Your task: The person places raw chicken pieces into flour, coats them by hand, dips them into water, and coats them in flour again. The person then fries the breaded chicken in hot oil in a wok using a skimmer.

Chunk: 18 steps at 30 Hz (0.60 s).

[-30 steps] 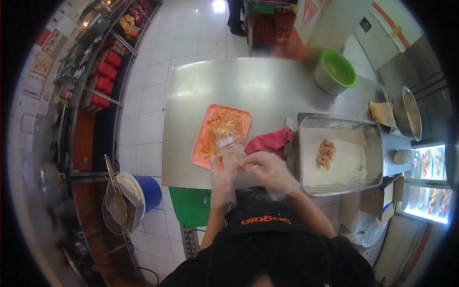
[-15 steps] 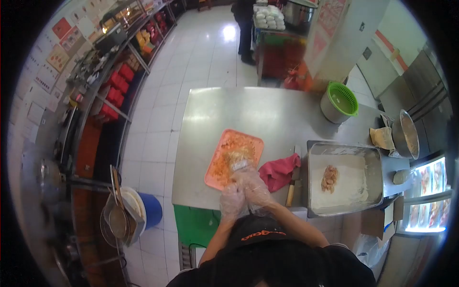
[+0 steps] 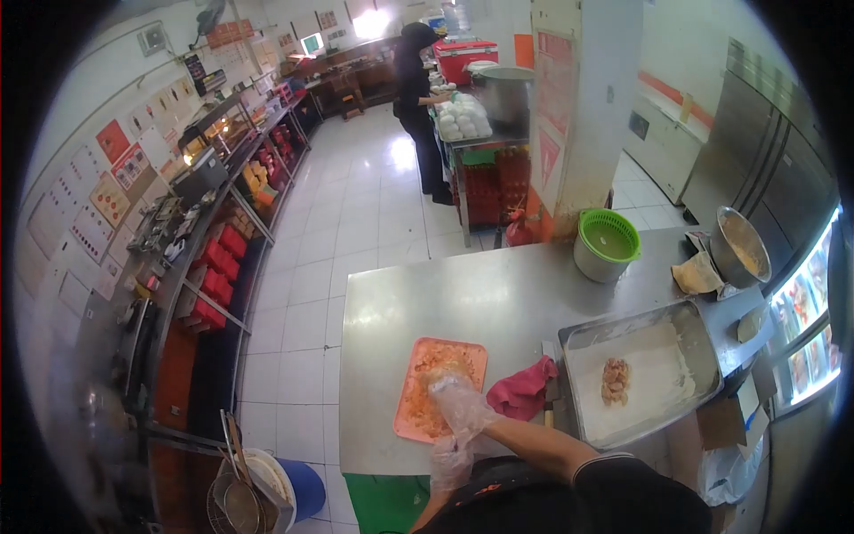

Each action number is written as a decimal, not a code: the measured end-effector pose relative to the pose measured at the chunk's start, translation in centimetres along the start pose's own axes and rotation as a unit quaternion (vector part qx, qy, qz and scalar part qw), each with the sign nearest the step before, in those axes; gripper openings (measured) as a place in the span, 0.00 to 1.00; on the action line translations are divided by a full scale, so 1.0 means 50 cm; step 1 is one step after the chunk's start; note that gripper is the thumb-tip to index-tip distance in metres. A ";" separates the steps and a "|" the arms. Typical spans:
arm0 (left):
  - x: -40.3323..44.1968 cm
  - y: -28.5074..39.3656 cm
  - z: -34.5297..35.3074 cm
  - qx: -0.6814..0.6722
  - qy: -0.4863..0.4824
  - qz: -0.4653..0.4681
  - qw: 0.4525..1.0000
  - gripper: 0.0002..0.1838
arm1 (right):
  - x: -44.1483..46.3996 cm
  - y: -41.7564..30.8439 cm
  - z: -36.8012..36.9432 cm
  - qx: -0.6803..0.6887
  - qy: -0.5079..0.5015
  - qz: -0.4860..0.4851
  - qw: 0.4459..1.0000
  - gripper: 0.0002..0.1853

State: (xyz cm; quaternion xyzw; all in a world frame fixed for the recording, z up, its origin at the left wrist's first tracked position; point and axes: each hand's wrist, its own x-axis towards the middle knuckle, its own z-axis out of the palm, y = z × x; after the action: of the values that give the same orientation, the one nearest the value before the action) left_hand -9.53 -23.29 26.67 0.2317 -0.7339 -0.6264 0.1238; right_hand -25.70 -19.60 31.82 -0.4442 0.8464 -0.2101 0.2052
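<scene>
As two hands in clear gloves work near the front edge of a steel table [image 3: 534, 294], a pink tray [image 3: 402, 423] lies toward the table's left side, its orange crumbs exposed. Taking clock directions from the tray, the right hand [image 3: 461, 405] reaches in over the food, its fingers angled down; whether they grip anything cannot be told. At 6 o'clock, just off the rim, hovers the left hand [image 3: 450, 458], its finger state unclear. Smooth steel runs widely from 12 to 1 o'clock, with a narrower strip at 9. At 3 o'clock, a slim gap separates the tray from one red cloth [image 3: 522, 390]; beyond it sits one deep pan [image 3: 623, 325], holding white powder and one heap of pieces [image 3: 615, 381]. One green colander [image 3: 610, 233] stands between 1 and 2, one metal bowl [image 3: 740, 247] at 2. One other person [image 3: 415, 102] stands at 12, well apart.
</scene>
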 end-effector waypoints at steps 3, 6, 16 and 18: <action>0.006 -0.143 0.007 -0.009 0.140 -0.014 0.990 0.10 | -0.033 -0.022 -0.025 -0.017 0.007 0.006 1.000 0.35; 0.047 -0.143 -0.002 -0.412 0.155 -0.111 0.891 0.14 | -0.039 -0.015 0.023 -0.029 0.120 -0.014 0.992 0.34; 0.169 -0.092 -0.003 -0.125 0.004 0.060 0.990 0.24 | 0.089 0.022 0.042 -0.084 -0.210 0.057 0.973 0.29; 0.171 -0.060 0.006 -0.078 0.015 0.044 0.996 0.26 | 0.097 0.027 0.037 -0.075 -0.215 0.052 0.972 0.28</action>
State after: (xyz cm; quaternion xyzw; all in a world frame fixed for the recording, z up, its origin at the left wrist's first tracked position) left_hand -16.46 -27.59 22.77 0.1977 -0.6907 -0.6719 0.1799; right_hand -28.13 -23.30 28.77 -0.4481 0.8179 -0.0350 0.3593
